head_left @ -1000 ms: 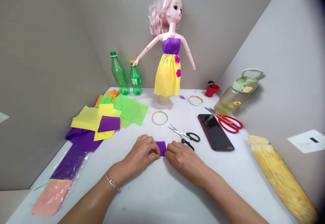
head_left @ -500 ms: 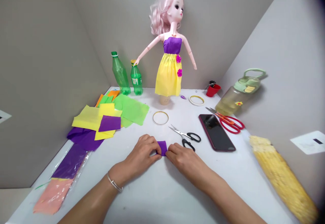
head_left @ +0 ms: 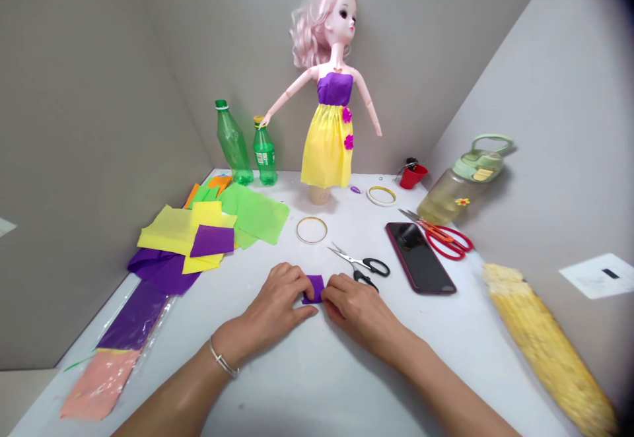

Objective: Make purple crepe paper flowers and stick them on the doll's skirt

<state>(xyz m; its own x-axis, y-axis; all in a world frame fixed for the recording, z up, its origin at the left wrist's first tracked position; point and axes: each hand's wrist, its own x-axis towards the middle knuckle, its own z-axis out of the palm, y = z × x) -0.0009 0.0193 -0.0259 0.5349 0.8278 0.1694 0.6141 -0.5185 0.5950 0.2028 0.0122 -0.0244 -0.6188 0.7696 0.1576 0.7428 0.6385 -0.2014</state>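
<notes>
Right now, the left hand (head_left: 280, 302) and right hand (head_left: 354, 311) are closing in on a small square of purple crepe paper (head_left: 314, 289) from opposite sides, and it is lying on the tabletop (head_left: 307, 384) between them. The fingers (head_left: 302, 285) are staying narrow, pressing on its left and right edges. The paper is looking soft and creased, and it is too nearly square to show a clear long axis. Small black-handled scissors (head_left: 359, 265) are lying just beyond the right hand, with their blades pointing up and left. A gold hoop (head_left: 312, 230) is sitting farther ahead, a phone (head_left: 420, 257) is lying to the right, and stacked crepe sheets (head_left: 212, 241) are spreading out to the left.
</notes>
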